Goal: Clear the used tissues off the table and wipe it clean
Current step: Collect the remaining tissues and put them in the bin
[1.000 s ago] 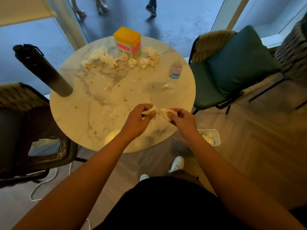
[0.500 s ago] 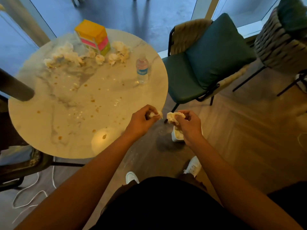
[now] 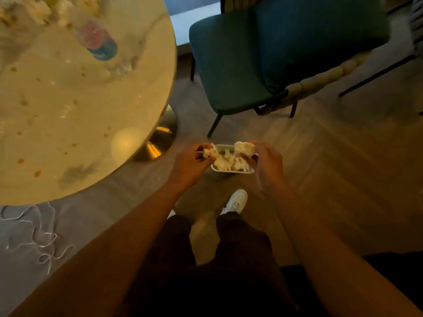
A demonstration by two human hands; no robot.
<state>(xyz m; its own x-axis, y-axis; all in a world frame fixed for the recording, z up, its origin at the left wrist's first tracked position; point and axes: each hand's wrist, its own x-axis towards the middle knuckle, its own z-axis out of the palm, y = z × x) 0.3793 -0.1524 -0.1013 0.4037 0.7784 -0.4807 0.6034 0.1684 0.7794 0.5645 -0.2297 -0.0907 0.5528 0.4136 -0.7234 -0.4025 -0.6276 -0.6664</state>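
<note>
My left hand [image 3: 192, 163] pinches a crumpled white tissue wad [image 3: 210, 152]; my right hand [image 3: 265, 162] grips another wad [image 3: 243, 147], both above the small white floor bin [image 3: 231, 171] at 3 o'clock of the stained round marble desk [image 3: 68, 110].

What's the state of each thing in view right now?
left hand: pinching a tissue wad above the bin's left rim
right hand: grip on a second wad above the bin
bin: on the floor, open, partly filled with tissues
table: stained, crumbs on it, not yet wiped
tissues: more left at the table's far edge
bottle: on the table, blurred
chair: unoccupied, beside the table
</note>
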